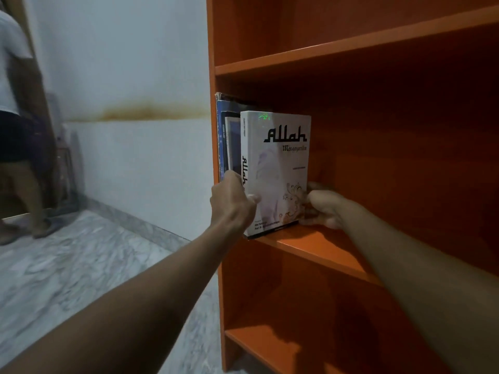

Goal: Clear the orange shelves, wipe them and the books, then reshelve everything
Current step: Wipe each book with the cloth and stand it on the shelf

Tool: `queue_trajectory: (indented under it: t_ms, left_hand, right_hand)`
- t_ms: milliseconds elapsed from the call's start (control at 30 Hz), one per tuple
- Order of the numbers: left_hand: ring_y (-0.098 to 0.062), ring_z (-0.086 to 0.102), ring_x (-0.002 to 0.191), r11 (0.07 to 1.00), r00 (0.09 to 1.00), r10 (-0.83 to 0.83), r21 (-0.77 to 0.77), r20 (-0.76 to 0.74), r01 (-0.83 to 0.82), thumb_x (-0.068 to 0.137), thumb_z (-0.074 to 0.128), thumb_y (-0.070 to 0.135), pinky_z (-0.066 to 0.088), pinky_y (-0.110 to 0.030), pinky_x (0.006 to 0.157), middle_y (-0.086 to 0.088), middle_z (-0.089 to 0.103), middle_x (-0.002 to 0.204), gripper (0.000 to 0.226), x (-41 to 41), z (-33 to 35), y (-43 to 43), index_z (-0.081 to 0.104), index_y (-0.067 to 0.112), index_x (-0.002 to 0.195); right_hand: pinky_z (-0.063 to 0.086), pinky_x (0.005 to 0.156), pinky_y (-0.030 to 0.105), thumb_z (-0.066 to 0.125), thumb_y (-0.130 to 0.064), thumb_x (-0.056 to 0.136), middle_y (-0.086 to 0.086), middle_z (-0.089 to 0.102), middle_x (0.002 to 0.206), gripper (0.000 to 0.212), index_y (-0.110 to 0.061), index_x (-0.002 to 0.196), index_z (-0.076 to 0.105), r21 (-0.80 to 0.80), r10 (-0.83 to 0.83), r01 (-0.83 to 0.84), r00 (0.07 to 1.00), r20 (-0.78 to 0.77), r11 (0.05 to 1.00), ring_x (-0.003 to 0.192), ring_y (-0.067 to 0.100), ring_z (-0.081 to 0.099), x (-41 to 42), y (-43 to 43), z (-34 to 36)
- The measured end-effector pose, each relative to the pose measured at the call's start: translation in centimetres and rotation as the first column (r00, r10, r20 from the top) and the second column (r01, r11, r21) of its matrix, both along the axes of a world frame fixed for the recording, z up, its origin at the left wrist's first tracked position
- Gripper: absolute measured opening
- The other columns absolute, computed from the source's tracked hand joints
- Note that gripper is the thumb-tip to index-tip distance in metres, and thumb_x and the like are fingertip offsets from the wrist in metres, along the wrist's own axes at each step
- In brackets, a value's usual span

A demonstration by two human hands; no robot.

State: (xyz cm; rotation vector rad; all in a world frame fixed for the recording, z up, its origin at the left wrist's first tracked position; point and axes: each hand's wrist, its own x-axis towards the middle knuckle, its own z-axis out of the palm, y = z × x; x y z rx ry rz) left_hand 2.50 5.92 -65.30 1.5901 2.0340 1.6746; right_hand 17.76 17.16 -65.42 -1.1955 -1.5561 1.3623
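The left hand [232,201] has its grip curled round the lower spine of one white book [279,168], thumb pressed on the front cover. The right hand [322,207] has its grip pinching the same book's lower far corner, fingers curled behind it. The book stands upright on the middle shelf [324,248] of the orange bookcase, at its left end. Just beside it, against the bookcase's side wall, stand a few thinner blue books [225,136]; their exact count is hard to tell. Three shelf boards show in all. One other person [16,130] stands well apart on the marble floor [81,265], by a stained white wall [135,157].
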Motion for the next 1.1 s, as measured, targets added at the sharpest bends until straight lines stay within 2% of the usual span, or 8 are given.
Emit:
queue_trajectory:
  t_ms: [133,200,267,433,767,933,1000,1100]
  left_hand:
    - [-0.016,0.056,0.087,0.996,0.996,0.088,-0.017,0.003,-0.088,0.087,0.072,0.014,0.052,-0.018,0.057,-0.004,0.056,0.099,0.029,-0.1,-0.7,0.4,0.045,0.012,0.098]
    - [-0.016,0.055,0.086,0.992,0.992,0.128,-0.017,0.0,-0.128,0.086,0.073,0.013,0.048,-0.017,0.057,-0.004,0.056,0.097,0.031,-0.2,-1.0,0.6,0.045,0.012,0.1]
    - [-0.017,0.057,0.085,0.985,0.985,0.169,-0.027,-0.016,-0.169,0.085,0.074,0.013,0.052,-0.022,0.062,-0.005,0.057,0.094,0.032,-0.4,-1.2,0.9,0.047,0.009,0.101]
    - [-0.023,0.065,0.087,0.969,0.973,0.228,-0.085,-0.036,-0.231,0.083,0.077,0.02,0.062,-0.034,0.065,-0.008,0.063,0.099,0.032,-1.2,-1.6,1.7,0.054,0.004,0.099]
    - [-0.029,0.068,0.094,0.956,0.965,0.263,-0.133,0.001,-0.261,0.082,0.079,0.024,0.063,-0.041,0.066,-0.011,0.064,0.11,0.039,-1.3,-2.0,1.5,0.053,0.005,0.104]
    - [-0.029,0.065,0.095,0.959,0.97,0.241,-0.163,0.022,-0.234,0.08,0.08,0.024,0.061,-0.04,0.075,-0.012,0.061,0.11,0.047,-1.0,-2.1,1.0,0.048,0.006,0.109]
    - [-0.03,0.064,0.099,0.958,0.974,0.225,-0.185,0.026,-0.217,0.077,0.082,0.025,0.061,-0.044,0.078,-0.014,0.06,0.112,0.053,-1.1,-2.4,0.8,0.046,0.006,0.111]
    - [-0.031,0.062,0.107,0.957,0.98,0.192,-0.227,0.041,-0.178,0.079,0.08,0.024,0.06,-0.046,0.082,-0.015,0.058,0.117,0.055,-1.0,-2.7,0.3,0.042,0.006,0.115]
  right_hand:
    - [0.051,0.082,0.045,0.049,-0.015,0.099,0.003,0.062,0.104,0.016,-0.025,0.111,0.055,0.007,0.075,-0.075,0.997,0.003,0.997,0.101,0.025,0.057,-0.8,1.3,0.1]
    - [0.051,0.085,0.046,0.052,-0.017,0.098,0.004,0.062,0.105,0.011,-0.027,0.102,0.055,0.02,0.095,-0.095,0.995,0.016,0.995,0.101,0.025,0.057,-1.2,1.7,0.0]
    - [0.051,0.09,0.048,0.051,-0.018,0.099,0.005,0.062,0.108,0.01,-0.027,0.101,0.055,0.023,0.105,-0.106,0.994,0.012,0.994,0.102,0.026,0.058,-1.7,2.3,0.1]
    - [0.05,0.082,0.043,0.051,-0.021,0.1,0.004,0.06,0.119,0.027,-0.027,0.126,0.051,0.036,0.14,-0.142,0.988,0.071,0.989,0.112,0.026,0.056,-2.8,2.5,0.1]
    - [0.045,0.092,0.042,0.039,-0.007,0.101,-0.003,0.059,0.106,0.037,-0.03,0.128,0.05,0.083,0.11,-0.113,0.993,0.042,0.99,0.099,0.018,0.052,-4.2,2.3,-0.6]
    - [0.043,0.093,0.039,0.037,-0.006,0.102,0.004,0.053,0.135,0.044,-0.027,0.141,0.038,0.082,0.085,-0.089,0.995,0.054,0.993,0.114,0.023,0.052,-4.2,1.5,-0.5]
    - [0.042,0.097,0.038,0.038,-0.007,0.102,0.007,0.049,0.14,0.049,-0.024,0.148,0.029,0.07,0.06,-0.065,0.996,0.062,0.995,0.124,0.025,0.049,-4.1,1.1,-0.5]
    - [0.044,0.098,0.038,0.043,-0.009,0.101,0.008,0.046,0.142,0.054,-0.022,0.15,0.024,0.089,0.003,-0.011,0.996,0.094,0.996,0.124,0.026,0.048,-4.1,0.7,-0.5]
